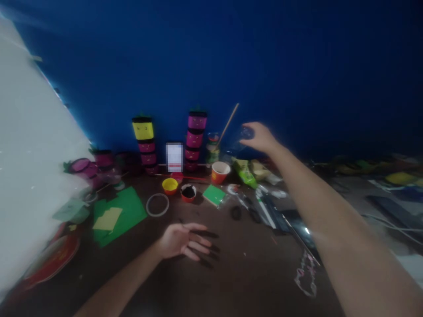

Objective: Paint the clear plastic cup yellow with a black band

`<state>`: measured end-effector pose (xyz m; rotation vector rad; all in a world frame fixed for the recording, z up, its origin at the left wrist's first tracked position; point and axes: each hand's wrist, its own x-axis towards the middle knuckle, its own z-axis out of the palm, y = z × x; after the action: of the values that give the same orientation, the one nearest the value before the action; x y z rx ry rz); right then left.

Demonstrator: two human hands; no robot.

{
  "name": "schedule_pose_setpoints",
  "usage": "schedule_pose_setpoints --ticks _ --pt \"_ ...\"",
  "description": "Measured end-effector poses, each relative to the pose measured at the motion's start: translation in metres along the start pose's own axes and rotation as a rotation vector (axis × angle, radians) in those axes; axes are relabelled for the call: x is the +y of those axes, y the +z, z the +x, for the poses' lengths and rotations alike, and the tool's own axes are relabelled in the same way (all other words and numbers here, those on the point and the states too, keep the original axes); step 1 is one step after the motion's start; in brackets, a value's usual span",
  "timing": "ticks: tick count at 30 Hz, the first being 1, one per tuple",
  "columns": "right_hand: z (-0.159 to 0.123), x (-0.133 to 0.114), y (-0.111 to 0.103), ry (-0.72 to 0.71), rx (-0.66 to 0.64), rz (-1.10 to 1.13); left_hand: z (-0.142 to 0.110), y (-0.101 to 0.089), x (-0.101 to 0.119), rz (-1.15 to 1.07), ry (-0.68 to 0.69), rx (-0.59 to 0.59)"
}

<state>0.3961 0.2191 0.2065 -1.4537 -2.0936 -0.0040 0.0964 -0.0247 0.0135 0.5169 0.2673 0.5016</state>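
Observation:
My right hand (259,137) is raised at the back of the table, its fingers curled round a clear, see-through plastic container (246,133). Blur hides the container's exact shape. Below that hand lie a bright green packet (244,171) and a crumpled pale wrapper (261,169). Over the dark table (231,273) my left hand (187,242) is open, palm turned up and fingers spread, holding nothing. Nearest to it are a clear ring (157,205), a small cup of black stuff (188,193) and a pack of green paper (214,195).
Two stacks of purple painted cups, one yellow-topped (143,130) and one all purple (194,140), flank an upright phone (174,157). A paper cup (220,172) and a jar with a stick (213,149) stand rightward. Scissors (244,204), green sheets (132,207) and a beaded string (306,275) lie about.

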Motion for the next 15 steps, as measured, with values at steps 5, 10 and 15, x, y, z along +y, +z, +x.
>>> schedule_pose_setpoints --ticks 5,10,15 --pt "-0.001 -0.003 0.0 0.025 0.063 0.061 0.0 0.0 0.0 0.008 -0.009 0.01" --pt "-0.008 0.002 -0.001 0.14 0.175 0.245 0.0 -0.002 0.0 0.0 0.012 -0.018" --pt "-0.053 -0.012 0.004 0.412 0.402 0.726 0.0 -0.004 -0.002 0.03 0.03 0.01"
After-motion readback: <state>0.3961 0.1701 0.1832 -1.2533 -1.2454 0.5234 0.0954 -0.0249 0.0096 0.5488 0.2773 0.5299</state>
